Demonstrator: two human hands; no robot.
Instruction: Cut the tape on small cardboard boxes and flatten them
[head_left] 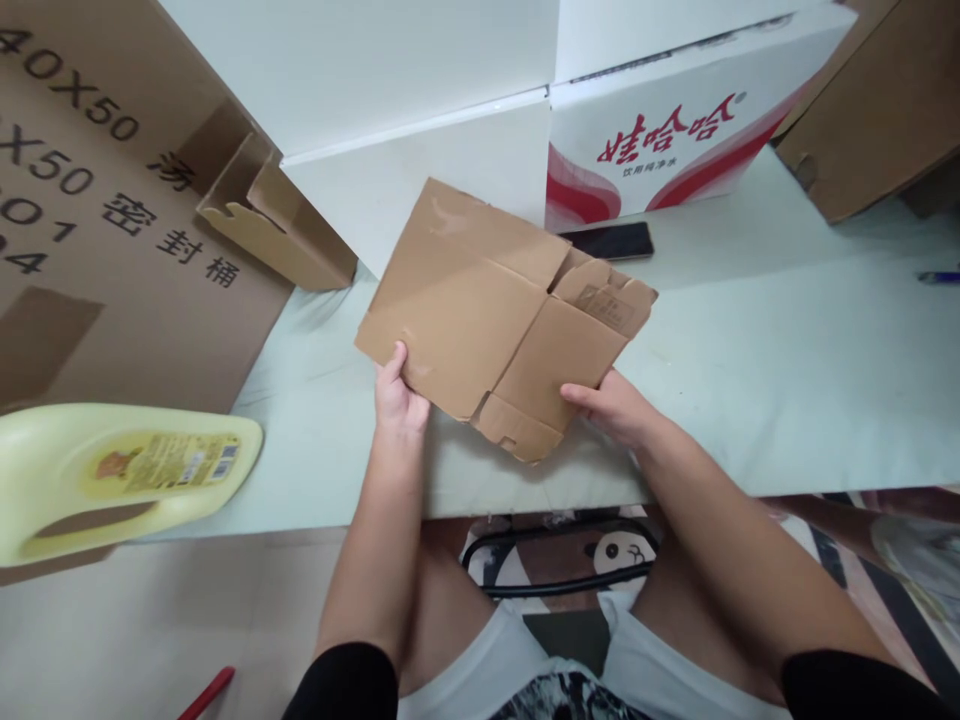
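Observation:
A flattened brown cardboard box is held up over the pale green tabletop, tilted, with its flaps toward the right and the lower edge. My left hand grips its lower left edge, the thumb lying on the upper face. At the lower right, my right hand pinches the edge of the smaller panel, thumb on top. The fingers of both hands are hidden beneath the cardboard. Faint print shows on one flap near the right end.
Behind stand white boxes and a red-and-white carton. A dark phone lies before them. Left are a large printed carton, a small open cardboard box and a yellow jug. A pen lies far right.

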